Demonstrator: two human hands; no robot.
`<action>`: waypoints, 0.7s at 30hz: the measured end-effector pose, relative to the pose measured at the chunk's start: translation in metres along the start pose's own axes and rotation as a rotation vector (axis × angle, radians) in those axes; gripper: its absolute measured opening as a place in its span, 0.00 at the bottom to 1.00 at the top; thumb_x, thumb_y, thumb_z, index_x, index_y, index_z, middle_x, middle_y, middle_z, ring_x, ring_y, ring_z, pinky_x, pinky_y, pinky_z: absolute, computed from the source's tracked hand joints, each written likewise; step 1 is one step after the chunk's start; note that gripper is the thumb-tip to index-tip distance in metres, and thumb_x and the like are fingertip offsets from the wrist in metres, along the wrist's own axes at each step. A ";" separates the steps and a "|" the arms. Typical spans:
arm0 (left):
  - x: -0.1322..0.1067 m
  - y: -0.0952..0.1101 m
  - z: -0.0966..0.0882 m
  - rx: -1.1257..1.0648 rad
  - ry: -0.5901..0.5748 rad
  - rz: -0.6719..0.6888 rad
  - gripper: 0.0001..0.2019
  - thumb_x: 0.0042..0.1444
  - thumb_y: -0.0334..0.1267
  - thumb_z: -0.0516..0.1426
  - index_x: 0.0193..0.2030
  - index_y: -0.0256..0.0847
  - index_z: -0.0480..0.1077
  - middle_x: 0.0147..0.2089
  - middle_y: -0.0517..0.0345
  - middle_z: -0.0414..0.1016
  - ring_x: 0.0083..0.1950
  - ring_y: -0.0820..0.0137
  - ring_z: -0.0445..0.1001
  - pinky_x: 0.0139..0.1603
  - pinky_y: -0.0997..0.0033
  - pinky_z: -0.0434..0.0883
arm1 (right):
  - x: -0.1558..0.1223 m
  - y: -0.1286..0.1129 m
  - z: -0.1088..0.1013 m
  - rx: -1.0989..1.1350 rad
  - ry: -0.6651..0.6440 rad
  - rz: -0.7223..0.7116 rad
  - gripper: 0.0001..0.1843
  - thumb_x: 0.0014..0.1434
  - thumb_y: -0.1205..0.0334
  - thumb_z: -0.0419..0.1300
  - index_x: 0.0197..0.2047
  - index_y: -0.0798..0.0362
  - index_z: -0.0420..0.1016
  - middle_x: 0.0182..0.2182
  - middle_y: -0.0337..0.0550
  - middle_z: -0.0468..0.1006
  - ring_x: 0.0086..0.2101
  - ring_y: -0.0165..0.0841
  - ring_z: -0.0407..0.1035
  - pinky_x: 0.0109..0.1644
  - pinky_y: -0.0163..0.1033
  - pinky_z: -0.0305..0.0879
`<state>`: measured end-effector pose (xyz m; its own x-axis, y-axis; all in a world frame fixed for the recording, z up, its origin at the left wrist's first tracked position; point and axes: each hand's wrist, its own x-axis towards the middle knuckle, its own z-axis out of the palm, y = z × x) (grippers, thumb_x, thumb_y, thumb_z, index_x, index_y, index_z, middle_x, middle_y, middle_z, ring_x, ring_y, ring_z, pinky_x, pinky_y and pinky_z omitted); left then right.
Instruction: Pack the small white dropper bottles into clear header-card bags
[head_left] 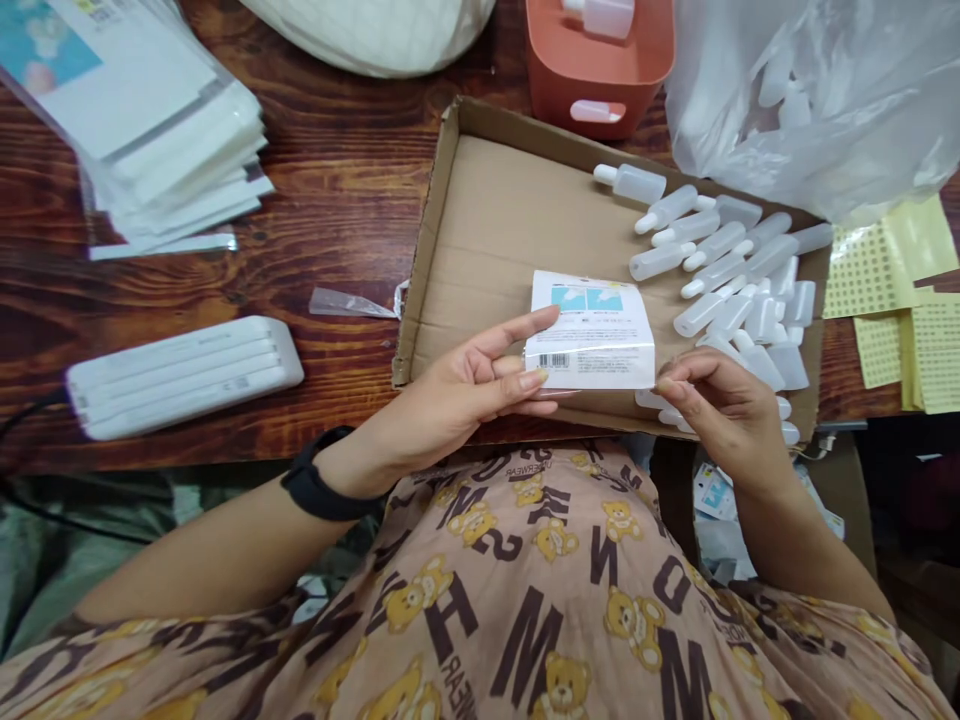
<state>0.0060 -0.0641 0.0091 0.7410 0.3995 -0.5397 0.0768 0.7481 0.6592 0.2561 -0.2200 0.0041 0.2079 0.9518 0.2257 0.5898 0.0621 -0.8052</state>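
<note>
Here, your left hand point(499, 375) pinches the white packet point(600, 345) at its left, your right hand point(724, 415) its near-right corner; 1 barcode point(554, 360), 2 blue pictures point(568, 299), fine print unreadable.

We saw an indoor scene in soft, moderately dim light whose source lay out of view. The white packet point(596, 335) stood out brightly, though its small print was too blurred for us to read. Whitish highlights shone on the crinkled clear plastic bag point(870, 90), while the wooden table point(345, 170) looked dark and warm-toned. Soft-edged shadows lay inside the cardboard tray point(517, 210). Below the table's right side, we found shapes sunk into near-black. Wide-angle distortion stretched the stacked packets point(161, 110) at the upper left and the patterned fabric point(517, 570) along the bottom.
</note>
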 end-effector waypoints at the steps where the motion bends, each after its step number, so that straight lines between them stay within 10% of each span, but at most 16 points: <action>1: -0.002 0.002 -0.005 0.072 -0.032 -0.001 0.37 0.64 0.36 0.70 0.78 0.51 0.65 0.37 0.59 0.88 0.43 0.69 0.88 0.52 0.74 0.84 | 0.002 -0.002 -0.004 -0.009 -0.037 0.006 0.03 0.69 0.63 0.68 0.43 0.45 0.79 0.36 0.38 0.84 0.36 0.34 0.80 0.40 0.40 0.77; 4: -0.005 0.021 -0.022 0.444 -0.072 0.047 0.25 0.68 0.46 0.67 0.71 0.51 0.76 0.37 0.56 0.88 0.40 0.68 0.86 0.50 0.71 0.83 | 0.011 -0.012 -0.024 -0.079 -0.200 -0.088 0.05 0.70 0.64 0.66 0.47 0.44 0.79 0.42 0.40 0.87 0.42 0.36 0.83 0.46 0.41 0.80; 7: -0.001 0.060 -0.020 0.848 0.126 0.445 0.10 0.67 0.45 0.68 0.52 0.51 0.86 0.46 0.54 0.88 0.50 0.65 0.83 0.59 0.71 0.79 | 0.027 -0.027 -0.043 -0.156 -0.392 -0.241 0.07 0.71 0.65 0.64 0.50 0.43 0.78 0.47 0.41 0.88 0.47 0.37 0.84 0.51 0.42 0.82; 9: 0.007 0.091 -0.001 1.014 0.016 0.647 0.12 0.59 0.37 0.73 0.50 0.51 0.87 0.56 0.55 0.86 0.64 0.62 0.78 0.71 0.71 0.70 | 0.038 -0.043 -0.048 -0.181 -0.498 -0.345 0.07 0.73 0.64 0.62 0.51 0.43 0.78 0.49 0.41 0.88 0.49 0.37 0.84 0.52 0.41 0.82; 12: 0.026 0.127 0.044 1.182 -0.491 0.454 0.25 0.55 0.30 0.74 0.60 0.48 0.83 0.64 0.64 0.83 0.73 0.63 0.71 0.76 0.71 0.61 | 0.046 -0.077 -0.050 -0.265 -0.574 -0.367 0.08 0.76 0.64 0.57 0.51 0.44 0.78 0.54 0.42 0.87 0.53 0.36 0.84 0.55 0.39 0.82; 15: 0.049 0.138 0.076 1.278 -0.764 0.004 0.25 0.51 0.28 0.74 0.57 0.42 0.85 0.49 0.64 0.89 0.59 0.61 0.83 0.65 0.71 0.71 | 0.044 -0.105 -0.056 -0.393 -0.561 -0.342 0.13 0.77 0.67 0.54 0.52 0.45 0.79 0.57 0.42 0.86 0.55 0.36 0.82 0.62 0.37 0.78; 21: 0.068 0.108 0.063 1.054 -0.863 -0.120 0.10 0.49 0.35 0.74 0.40 0.45 0.89 0.41 0.60 0.89 0.47 0.59 0.85 0.48 0.73 0.77 | 0.031 -0.084 -0.067 -0.369 -0.391 -0.320 0.09 0.73 0.68 0.61 0.50 0.46 0.80 0.53 0.44 0.87 0.50 0.35 0.84 0.58 0.36 0.79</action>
<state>0.1063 0.0105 0.0767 0.8411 -0.3833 -0.3817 0.3487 -0.1552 0.9243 0.2654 -0.2163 0.1158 -0.2840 0.9469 0.1508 0.8204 0.3214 -0.4729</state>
